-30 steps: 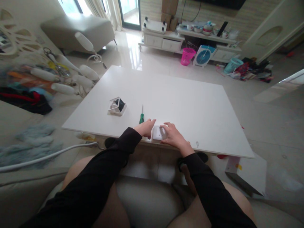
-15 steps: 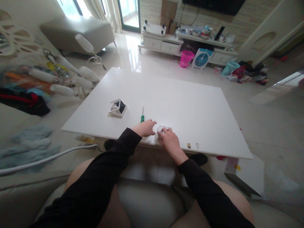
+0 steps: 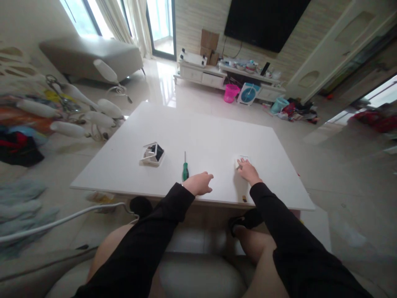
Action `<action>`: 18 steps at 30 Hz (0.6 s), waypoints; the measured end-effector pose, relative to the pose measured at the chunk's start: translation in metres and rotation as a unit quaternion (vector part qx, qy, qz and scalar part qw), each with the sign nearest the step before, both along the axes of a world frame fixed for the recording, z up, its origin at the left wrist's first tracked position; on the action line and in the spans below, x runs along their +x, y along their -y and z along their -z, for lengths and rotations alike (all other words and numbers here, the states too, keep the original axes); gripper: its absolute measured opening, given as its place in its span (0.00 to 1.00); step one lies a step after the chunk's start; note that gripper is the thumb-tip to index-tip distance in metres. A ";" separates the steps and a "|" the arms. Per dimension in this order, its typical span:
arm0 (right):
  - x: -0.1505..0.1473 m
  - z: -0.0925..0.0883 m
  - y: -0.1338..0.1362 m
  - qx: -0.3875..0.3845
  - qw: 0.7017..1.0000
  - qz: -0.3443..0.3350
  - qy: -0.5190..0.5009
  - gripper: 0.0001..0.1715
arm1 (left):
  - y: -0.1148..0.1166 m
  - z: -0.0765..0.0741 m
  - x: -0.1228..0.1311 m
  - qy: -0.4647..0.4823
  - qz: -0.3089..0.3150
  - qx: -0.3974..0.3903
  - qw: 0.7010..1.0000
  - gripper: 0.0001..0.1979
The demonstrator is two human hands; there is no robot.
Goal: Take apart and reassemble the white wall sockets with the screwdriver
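On the white table [image 3: 204,136] my right hand [image 3: 247,171] rests on a small white socket plate [image 3: 240,160] at the right of the near side, its fingers curled over the plate's near edge. My left hand [image 3: 201,183] lies on the table near the front edge with loosely bent fingers and nothing in it. A green-handled screwdriver [image 3: 185,167] lies just left of that hand, its tip pointing away from me. Further left sits a small opened white box with a dark inside [image 3: 152,153].
Some small bits lie near the table's front edge [image 3: 244,199]. A white lamp fixture with long shades [image 3: 89,111] and piled clutter lie on the floor at the left. A TV unit [image 3: 229,78], a pink basket [image 3: 230,93] and a blue fan [image 3: 247,93] stand at the back.
My right hand has slid the white plate to the right, away from my left hand. My left hand stayed near the screwdriver. The view has tilted up.
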State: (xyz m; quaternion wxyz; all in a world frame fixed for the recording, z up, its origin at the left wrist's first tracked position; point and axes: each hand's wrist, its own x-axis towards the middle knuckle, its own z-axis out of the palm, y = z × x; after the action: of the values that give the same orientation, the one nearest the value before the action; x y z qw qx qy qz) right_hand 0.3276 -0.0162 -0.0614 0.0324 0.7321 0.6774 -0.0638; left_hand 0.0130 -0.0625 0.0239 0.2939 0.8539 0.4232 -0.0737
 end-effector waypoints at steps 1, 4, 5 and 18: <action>0.005 -0.001 -0.009 0.001 1.000 0.002 0.003 0.40 | 0.001 -0.001 0.001 0.003 -0.001 -0.003 1.000 0.27; 0.020 -0.005 -0.030 0.002 1.000 0.002 0.009 0.42 | 0.003 -0.003 0.001 0.012 -0.002 -0.011 1.000 0.27; 0.025 -0.006 -0.036 0.002 1.000 0.001 0.010 0.42 | 0.003 -0.003 0.000 0.012 -0.004 -0.012 1.000 0.26; -0.052 -0.006 -0.071 0.092 0.991 -0.076 -0.056 0.38 | 0.008 -0.030 -0.003 0.204 -0.127 0.176 0.955 0.28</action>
State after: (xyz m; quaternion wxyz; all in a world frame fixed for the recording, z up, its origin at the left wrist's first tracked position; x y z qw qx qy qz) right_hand 0.2751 0.0549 -0.0553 -0.0685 0.6738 0.7347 -0.0394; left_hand 0.0101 -0.0705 0.0543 0.2260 0.8282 0.4653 0.2154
